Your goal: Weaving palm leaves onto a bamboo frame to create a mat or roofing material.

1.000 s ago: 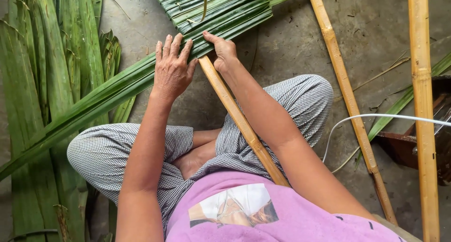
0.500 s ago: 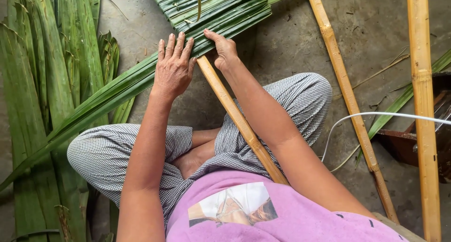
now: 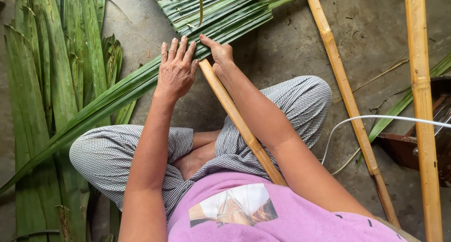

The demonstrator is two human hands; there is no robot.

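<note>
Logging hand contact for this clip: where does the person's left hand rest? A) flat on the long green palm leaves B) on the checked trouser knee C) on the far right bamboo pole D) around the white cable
A: the left hand lies palm-down, fingers spread, on the long green palm leaves, beside the yellow bamboo stick.

A single camera sits on the person's head and looks steeply down over the chest and crossed legs to the concrete floor [image 3: 291,58]. It stands close, with forearms filling the middle of the view. The left hand [image 3: 176,70] and right hand [image 3: 220,55] lie toward twelve o'clock, just above centre. Green palm leaves [image 3: 56,91] run off at nine o'clock, bamboo poles [image 3: 420,105] at three. No second view shares the scene.
</note>
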